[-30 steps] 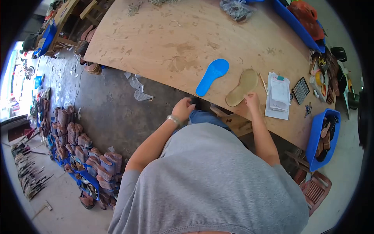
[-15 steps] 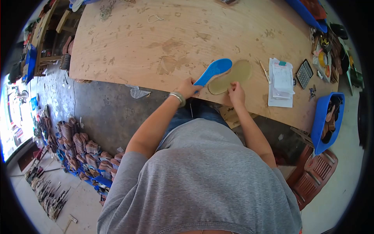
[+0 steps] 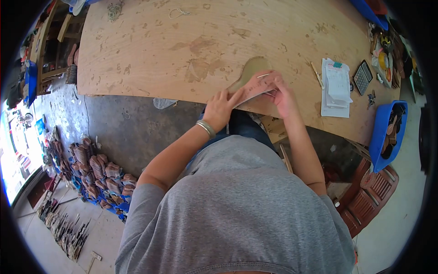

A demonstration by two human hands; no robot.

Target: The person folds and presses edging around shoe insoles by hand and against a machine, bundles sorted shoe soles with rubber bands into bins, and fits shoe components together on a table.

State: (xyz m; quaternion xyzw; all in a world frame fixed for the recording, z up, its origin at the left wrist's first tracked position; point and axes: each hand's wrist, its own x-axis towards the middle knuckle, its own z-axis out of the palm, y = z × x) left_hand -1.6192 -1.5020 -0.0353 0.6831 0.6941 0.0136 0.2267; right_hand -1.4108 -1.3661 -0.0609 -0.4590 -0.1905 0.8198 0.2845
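Between both hands, a pale pinkish insole is held tilted near the table's front edge, with no blue face showing. My left hand, a metal bangle at its wrist, grips the insole's left end. Curled over its right end is my right hand; some of its fingers are hidden. Under and behind the held insole, a flat olive insole lies on the wooden table, partly covered.
A pencil, clipped papers and a calculator lie on the right of the table. Beyond its right edge is a blue basket of dark and brown pieces. Stacked brown pieces stand on the floor at left.
The insole in my left hand showed a blue face before; now a pale pinkish side shows. My right hand has come off the olive insole and taken the held insole's other end.
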